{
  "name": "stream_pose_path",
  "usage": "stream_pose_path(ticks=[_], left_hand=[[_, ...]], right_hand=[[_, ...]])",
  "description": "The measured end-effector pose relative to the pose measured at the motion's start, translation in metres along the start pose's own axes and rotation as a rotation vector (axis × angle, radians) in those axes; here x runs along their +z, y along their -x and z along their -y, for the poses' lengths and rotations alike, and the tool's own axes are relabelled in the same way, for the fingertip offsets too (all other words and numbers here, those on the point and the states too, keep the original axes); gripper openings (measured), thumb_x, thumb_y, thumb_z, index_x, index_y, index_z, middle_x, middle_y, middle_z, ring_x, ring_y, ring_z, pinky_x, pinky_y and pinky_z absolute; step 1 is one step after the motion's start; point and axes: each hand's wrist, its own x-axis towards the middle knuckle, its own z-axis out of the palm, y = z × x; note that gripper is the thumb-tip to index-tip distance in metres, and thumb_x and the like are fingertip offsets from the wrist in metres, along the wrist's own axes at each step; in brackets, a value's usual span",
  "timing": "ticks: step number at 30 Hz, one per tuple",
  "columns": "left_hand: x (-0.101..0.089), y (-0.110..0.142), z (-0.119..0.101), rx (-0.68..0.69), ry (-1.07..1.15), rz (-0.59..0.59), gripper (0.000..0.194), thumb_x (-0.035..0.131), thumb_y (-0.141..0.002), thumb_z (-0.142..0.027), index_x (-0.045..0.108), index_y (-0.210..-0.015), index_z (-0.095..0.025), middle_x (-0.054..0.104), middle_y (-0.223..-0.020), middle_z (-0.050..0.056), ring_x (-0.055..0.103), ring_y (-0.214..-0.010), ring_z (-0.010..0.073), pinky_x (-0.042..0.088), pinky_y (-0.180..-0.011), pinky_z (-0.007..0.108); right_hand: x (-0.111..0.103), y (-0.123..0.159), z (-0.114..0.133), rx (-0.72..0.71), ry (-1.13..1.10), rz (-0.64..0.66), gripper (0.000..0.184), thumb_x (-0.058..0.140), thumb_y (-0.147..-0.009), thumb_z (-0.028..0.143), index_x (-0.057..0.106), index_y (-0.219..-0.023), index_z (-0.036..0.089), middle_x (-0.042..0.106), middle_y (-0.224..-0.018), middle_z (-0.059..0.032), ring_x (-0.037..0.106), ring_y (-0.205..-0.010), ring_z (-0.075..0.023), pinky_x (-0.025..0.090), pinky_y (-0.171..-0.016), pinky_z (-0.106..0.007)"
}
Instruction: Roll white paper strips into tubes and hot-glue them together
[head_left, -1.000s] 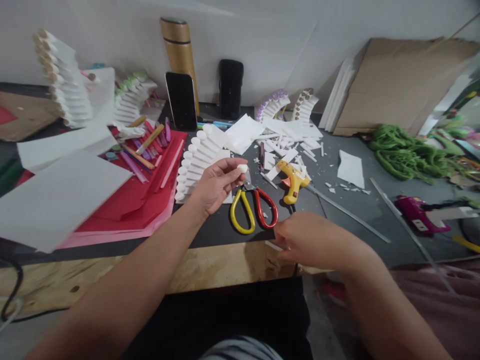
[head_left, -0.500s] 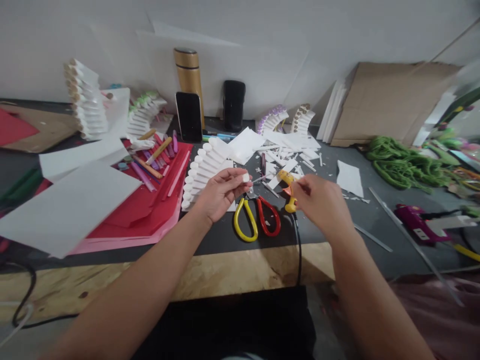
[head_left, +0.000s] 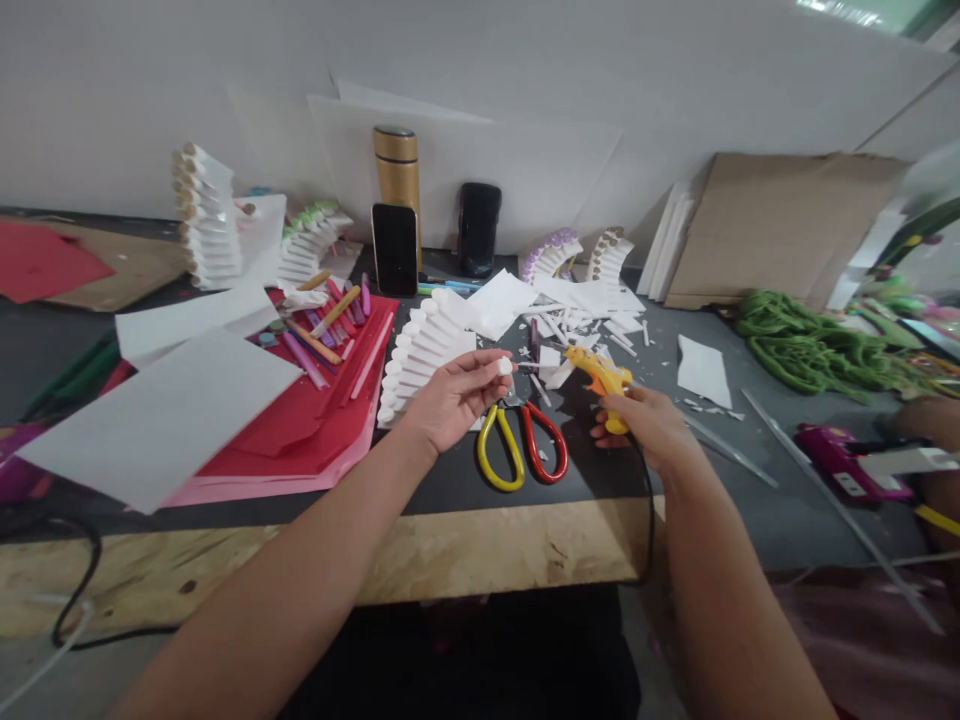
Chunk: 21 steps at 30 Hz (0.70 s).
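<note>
Left hand (head_left: 459,398): thumb and fingers pinch a small white piece (head_left: 505,367), raised above the tabletop (head_left: 442,494), near the scissors (head_left: 529,436) with one yellow and one red handle. Right hand (head_left: 646,425): I grip the yellow glue gun (head_left: 598,376) by its handle, front end aimed at the piece. White rolls (head_left: 421,352) lie fanned beside my left hand; white scraps (head_left: 623,345) litter the area beyond the gun.

plastic glue gun (head_left: 600,373), glossy scissor handles (head_left: 517,450), matt paper (head_left: 165,415)
</note>
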Motion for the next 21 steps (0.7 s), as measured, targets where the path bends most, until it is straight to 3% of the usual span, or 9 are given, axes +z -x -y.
stream_pose_path(ticks=[2,5,10,15,21], left_hand=[[0.002,0.001,0.000,-0.002,0.008,-0.001,0.012,0.068,-0.081,-0.002,0.075,-0.089,-0.008,0.075,-0.085,0.009,0.071,-0.071,0.0100,0.058,-0.069,0.018],[0.001,0.001,-0.001,0.001,0.006,0.005,0.012,0.070,-0.081,-0.002,0.074,-0.090,-0.009,0.076,-0.088,0.010,0.072,-0.072,0.0105,0.059,-0.070,0.018],[-0.003,-0.002,0.000,0.030,-0.018,0.028,0.019,0.074,-0.078,-0.005,0.075,-0.095,-0.011,0.074,-0.083,0.006,0.068,-0.066,0.0076,0.056,-0.063,0.016],[-0.005,-0.003,0.002,0.027,-0.030,0.040,0.021,0.073,-0.079,-0.004,0.077,-0.098,-0.011,0.073,-0.087,0.006,0.068,-0.068,0.0071,0.056,-0.066,0.015],[-0.002,-0.003,0.002,0.027,-0.012,-0.016,0.016,0.069,-0.082,-0.003,0.077,-0.094,-0.010,0.073,-0.079,0.005,0.071,-0.073,0.0097,0.059,-0.075,0.019]], right_hand=[[0.000,0.003,-0.003,-0.007,-0.235,0.090,0.017,0.072,-0.064,0.017,0.058,-0.073,0.017,0.063,-0.057,0.0003,0.061,-0.047,-0.0122,0.051,-0.042,-0.021],[0.003,0.009,-0.003,-0.067,-0.379,0.169,0.022,0.076,-0.062,0.017,0.060,-0.078,0.016,0.069,-0.062,-0.0015,0.061,-0.046,-0.0098,0.051,-0.040,-0.017],[0.007,0.015,0.004,-0.236,-0.405,0.099,0.043,0.089,-0.061,0.026,0.064,-0.095,0.017,0.077,-0.090,-0.0053,0.071,-0.061,-0.0140,0.060,-0.051,-0.022],[0.011,0.013,0.024,-0.272,-0.453,0.077,0.040,0.089,-0.064,0.038,0.070,-0.092,0.016,0.072,-0.078,-0.0012,0.059,-0.049,-0.0076,0.052,-0.045,-0.020],[0.029,0.007,0.026,-0.415,-0.569,0.003,0.030,0.088,-0.063,0.031,0.069,-0.083,0.017,0.059,-0.065,0.0050,0.049,-0.049,-0.0051,0.045,-0.046,-0.019]])
